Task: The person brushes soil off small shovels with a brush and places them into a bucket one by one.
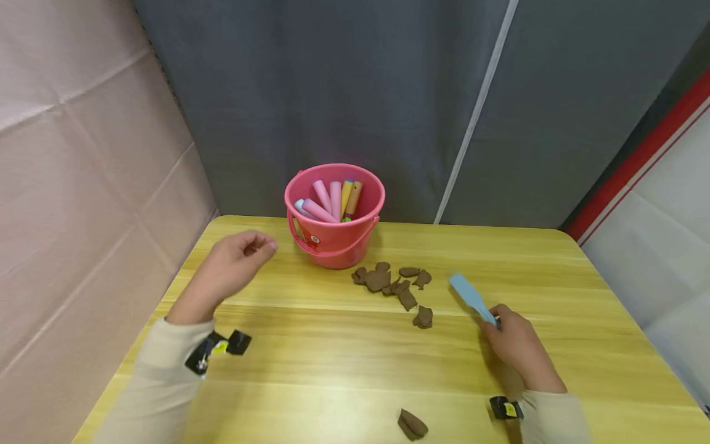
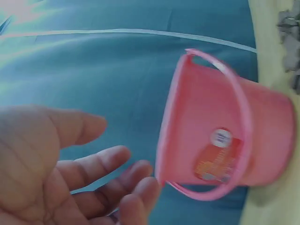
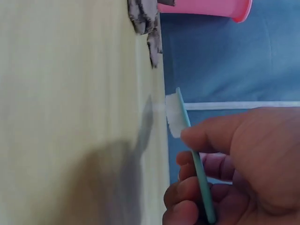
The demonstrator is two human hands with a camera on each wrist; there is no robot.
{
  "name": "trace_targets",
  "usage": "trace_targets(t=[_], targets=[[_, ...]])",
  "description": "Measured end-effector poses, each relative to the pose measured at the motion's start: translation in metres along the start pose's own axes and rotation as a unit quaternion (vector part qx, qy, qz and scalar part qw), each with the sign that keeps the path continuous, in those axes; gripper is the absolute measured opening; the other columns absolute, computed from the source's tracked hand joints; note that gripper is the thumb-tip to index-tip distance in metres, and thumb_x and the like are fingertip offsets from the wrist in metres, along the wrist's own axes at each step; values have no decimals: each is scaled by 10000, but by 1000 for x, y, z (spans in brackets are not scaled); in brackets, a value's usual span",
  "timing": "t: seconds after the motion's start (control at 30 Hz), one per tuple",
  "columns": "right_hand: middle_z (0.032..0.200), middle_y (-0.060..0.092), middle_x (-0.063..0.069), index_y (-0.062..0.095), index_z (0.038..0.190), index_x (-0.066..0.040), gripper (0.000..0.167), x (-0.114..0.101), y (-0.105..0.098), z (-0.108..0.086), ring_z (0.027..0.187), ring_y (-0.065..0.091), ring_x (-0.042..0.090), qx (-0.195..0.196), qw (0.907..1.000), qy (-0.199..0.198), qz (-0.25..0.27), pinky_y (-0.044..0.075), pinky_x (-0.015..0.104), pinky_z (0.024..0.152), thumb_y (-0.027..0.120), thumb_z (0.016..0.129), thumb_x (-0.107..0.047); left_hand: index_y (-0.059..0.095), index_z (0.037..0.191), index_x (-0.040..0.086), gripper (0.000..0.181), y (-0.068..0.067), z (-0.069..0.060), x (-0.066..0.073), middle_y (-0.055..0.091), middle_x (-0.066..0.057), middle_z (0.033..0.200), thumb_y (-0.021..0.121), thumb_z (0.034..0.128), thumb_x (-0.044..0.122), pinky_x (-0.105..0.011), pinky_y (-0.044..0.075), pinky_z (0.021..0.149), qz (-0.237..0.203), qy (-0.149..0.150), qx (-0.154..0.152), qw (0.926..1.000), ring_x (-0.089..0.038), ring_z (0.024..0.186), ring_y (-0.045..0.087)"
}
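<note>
A light blue brush [image 1: 470, 295] with white bristles [image 3: 175, 116] is pinched between the thumb and fingers of my right hand [image 1: 517, 346], over the right side of the table. Its bristles point down at the tabletop in the right wrist view. My left hand [image 1: 230, 264] holds nothing and hovers left of a pink bucket [image 1: 338, 242], fingers loosely bent. Several flat brown clay-like pieces [image 1: 378, 280] lie in front of the bucket, left of the brush. Another brown piece [image 1: 413, 425] lies near the front edge of the head view.
Pink, yellow, brown and pale handles [image 1: 335, 198] stick up inside the bucket, whose handle [image 2: 243, 126] hangs on its near side. A dark curtain [image 1: 333, 92] stands behind the wooden table [image 1: 310, 370]. Pale sheeting [image 1: 83, 185] borders the left.
</note>
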State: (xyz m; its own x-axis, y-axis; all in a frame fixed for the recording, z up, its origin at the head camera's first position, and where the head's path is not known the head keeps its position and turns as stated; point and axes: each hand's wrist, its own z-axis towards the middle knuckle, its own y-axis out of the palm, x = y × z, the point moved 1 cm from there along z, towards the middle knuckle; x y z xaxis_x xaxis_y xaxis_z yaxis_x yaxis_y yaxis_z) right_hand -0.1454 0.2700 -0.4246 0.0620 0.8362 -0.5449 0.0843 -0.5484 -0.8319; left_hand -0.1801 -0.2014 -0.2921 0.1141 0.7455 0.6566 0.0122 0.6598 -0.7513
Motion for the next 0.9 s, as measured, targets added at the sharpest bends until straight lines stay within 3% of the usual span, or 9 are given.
trace_targets(t=[0.13, 0.37, 0.57, 0.73, 0.9], targets=[[1033, 619, 282, 455, 1253, 142, 374, 12, 2, -3, 798, 574, 297, -54, 9998, 166, -103, 476, 436, 663, 514, 1001, -127, 646, 1197, 88, 375, 28, -29, -23, 658, -62, 1100, 546, 1016, 401, -399, 476, 804, -270, -110, -270, 9992, -243, 989, 570], [1037, 635, 295, 452, 1268, 124, 406, 16, 10, -1, 840, 612, 320, 49, 10000, 66, -29, 501, 478, 704, 581, 966, -114, 615, 1234, 59, 376, 55, -48, -46, 651, -97, 1162, 540, 1028, 365, -393, 499, 815, -890, -478, -618, 9930, -230, 1026, 600], [1115, 616, 333, 475, 1238, 118, 379, 14, 15, -4, 855, 613, 326, 85, 9999, 58, -127, 502, 483, 705, 590, 937, -82, 625, 1227, 61, 336, 76, -58, -44, 657, -78, 1117, 558, 1025, 321, -354, 486, 778, -1197, -643, -685, 9884, -197, 961, 586], [998, 635, 261, 513, 1194, 132, 389, 14, 16, -6, 823, 583, 311, 137, 9996, 64, -222, 489, 502, 711, 603, 920, -130, 645, 1197, 75, 283, 90, -64, -38, 664, -38, 1088, 578, 1016, 281, -341, 486, 764, -1234, -675, -751, 9872, -164, 951, 581], [1087, 570, 348, 507, 1232, 144, 463, 14, 11, -12, 966, 550, 481, 356, 9988, 199, -278, 451, 593, 798, 578, 959, -224, 664, 1171, 84, 252, 101, -62, -28, 666, 6, 1027, 599, 1007, 264, -355, 496, 781, -1192, -489, -573, 9900, -178, 982, 588]])
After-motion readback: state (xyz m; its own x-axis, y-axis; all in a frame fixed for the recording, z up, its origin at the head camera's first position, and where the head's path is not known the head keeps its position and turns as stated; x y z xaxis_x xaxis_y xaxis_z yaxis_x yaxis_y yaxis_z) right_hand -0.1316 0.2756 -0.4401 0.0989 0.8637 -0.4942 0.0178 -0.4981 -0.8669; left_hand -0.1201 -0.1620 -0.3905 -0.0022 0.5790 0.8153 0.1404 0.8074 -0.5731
